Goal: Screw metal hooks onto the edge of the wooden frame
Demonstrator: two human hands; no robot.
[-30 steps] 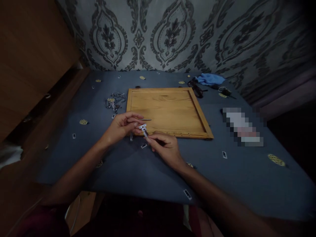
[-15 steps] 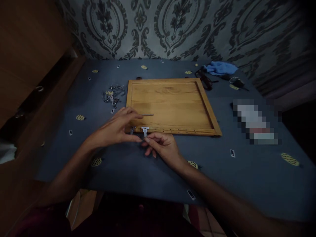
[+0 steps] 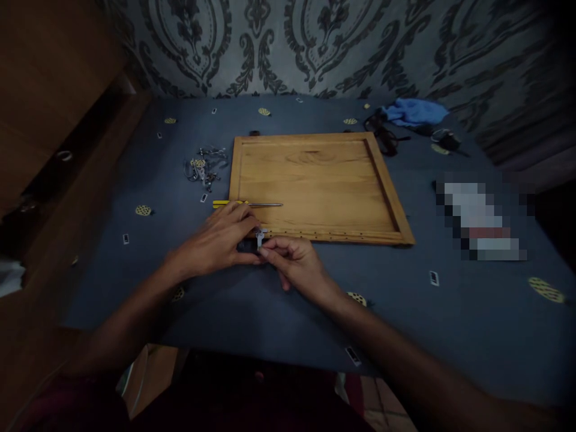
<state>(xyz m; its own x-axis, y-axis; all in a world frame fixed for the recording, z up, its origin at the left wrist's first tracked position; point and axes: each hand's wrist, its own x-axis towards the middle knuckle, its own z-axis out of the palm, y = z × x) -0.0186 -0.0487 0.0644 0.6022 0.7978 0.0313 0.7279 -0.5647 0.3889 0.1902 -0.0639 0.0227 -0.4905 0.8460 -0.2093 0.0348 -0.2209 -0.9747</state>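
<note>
My right hand (image 3: 294,261) pinches the lower end of a small silver T-shaped metal bracket (image 3: 260,238) between thumb and fingertips. It is held at the front edge of a shallow wooden frame with a solid panel (image 3: 306,180), near its left end. My left hand (image 3: 225,240) curves around that bracket, index fingertip at its top and thumb at its lower end. Just beyond the left knuckles, a screwdriver with a yellow handle (image 3: 222,204) lies across the frame's left side. A row of small dark holes runs along the front rail.
Several tangled metal pieces (image 3: 204,168) lie left of the frame. At the back right are dark glasses (image 3: 384,139), a blue cloth (image 3: 414,112) and a dark object with a ring (image 3: 447,139). A blurred-out flat item (image 3: 481,216) lies right. A wooden cabinet (image 3: 58,78) borders the table's left.
My left hand has closed in on the bracket, and the screwdriver's yellow handle now shows beyond it. The bracket has shifted slightly left in my right hand. The view has tilted a little.
</note>
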